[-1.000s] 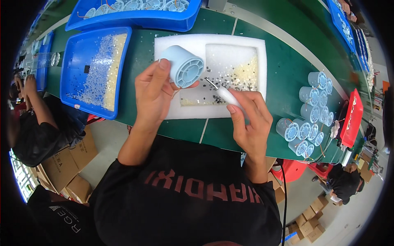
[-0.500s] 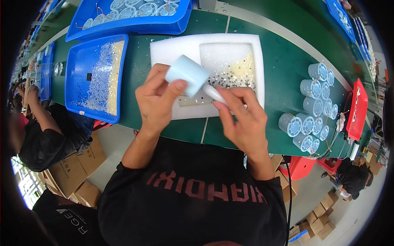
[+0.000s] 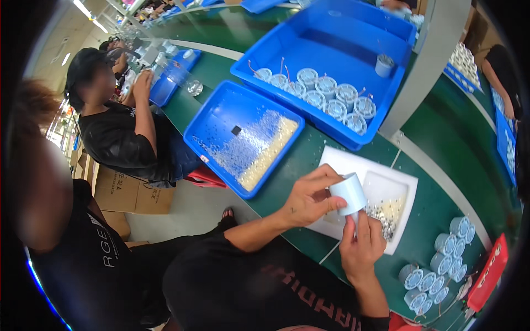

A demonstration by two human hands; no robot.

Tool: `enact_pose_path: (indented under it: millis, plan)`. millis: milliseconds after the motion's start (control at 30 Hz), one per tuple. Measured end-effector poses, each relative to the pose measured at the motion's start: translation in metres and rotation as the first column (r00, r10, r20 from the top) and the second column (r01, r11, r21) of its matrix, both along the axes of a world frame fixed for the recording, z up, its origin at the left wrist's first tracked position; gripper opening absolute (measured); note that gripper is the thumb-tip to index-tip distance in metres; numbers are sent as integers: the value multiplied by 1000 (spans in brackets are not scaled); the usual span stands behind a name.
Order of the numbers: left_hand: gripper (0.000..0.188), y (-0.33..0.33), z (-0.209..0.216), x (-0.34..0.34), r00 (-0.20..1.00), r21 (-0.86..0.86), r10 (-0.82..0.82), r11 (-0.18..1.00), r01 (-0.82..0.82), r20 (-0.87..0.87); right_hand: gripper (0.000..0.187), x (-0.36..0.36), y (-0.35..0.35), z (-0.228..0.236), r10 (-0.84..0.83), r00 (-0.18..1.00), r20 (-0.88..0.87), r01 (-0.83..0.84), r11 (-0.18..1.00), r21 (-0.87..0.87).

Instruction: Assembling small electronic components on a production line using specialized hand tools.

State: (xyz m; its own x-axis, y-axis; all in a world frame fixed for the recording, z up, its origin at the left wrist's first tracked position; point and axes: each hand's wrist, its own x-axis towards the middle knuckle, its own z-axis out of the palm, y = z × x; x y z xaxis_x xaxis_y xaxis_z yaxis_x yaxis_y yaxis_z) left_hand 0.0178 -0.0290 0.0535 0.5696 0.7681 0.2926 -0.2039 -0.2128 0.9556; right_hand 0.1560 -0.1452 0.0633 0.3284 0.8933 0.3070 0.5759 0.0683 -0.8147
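My left hand (image 3: 312, 201) grips a light blue plastic cup-shaped housing (image 3: 348, 194) around its side, with the thumb across the front. Just below the cup, my right hand (image 3: 362, 248) pinches a white, smooth, rod-like piece (image 3: 354, 217) against its lower end. Fingers mostly hide that piece, and the cup's inside does not show. Under both hands lies a white foam tray (image 3: 407, 215) with a recess holding small dark and cream-coloured parts (image 3: 389, 215).
A shallow blue tray (image 3: 218, 124) of tiny pale pieces lies left of the foam. Behind it, a deep blue bin (image 3: 331, 33) holds several round housings. More wired housings (image 3: 441, 265) cluster at right, beside a red tray (image 3: 488, 273). A co-worker (image 3: 118, 121) sits at left.
My view has swung to the left, so the bin and co-workers show more. The cup has turned more upright, and the white piece is now mostly covered by my right fingers.
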Motion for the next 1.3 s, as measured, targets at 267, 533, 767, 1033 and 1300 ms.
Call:
enact_pose_path:
  millis: [267,533,767,1033,1300]
  plan:
    - [42,-14,-5,-2,1000,121,7,993,-4,-23,20,13,-7,-13,50,995,-87,-48,998,27]
    - [59,-14,4,4,960,533,145,846,4,-238,43,12,-28,-3,-16,931,365,2,999,38]
    - [64,-10,3,11,939,729,217,682,49,-266,50,3,-19,-2,33,998,55,-27,995,-93]
    - [69,-4,2,8,940,797,252,603,34,-230,52,15,-25,22,241,865,-441,-358,911,-204]
    - [67,10,15,14,959,850,232,527,16,-162,51,1,-18,22,82,929,-361,-149,975,-163]
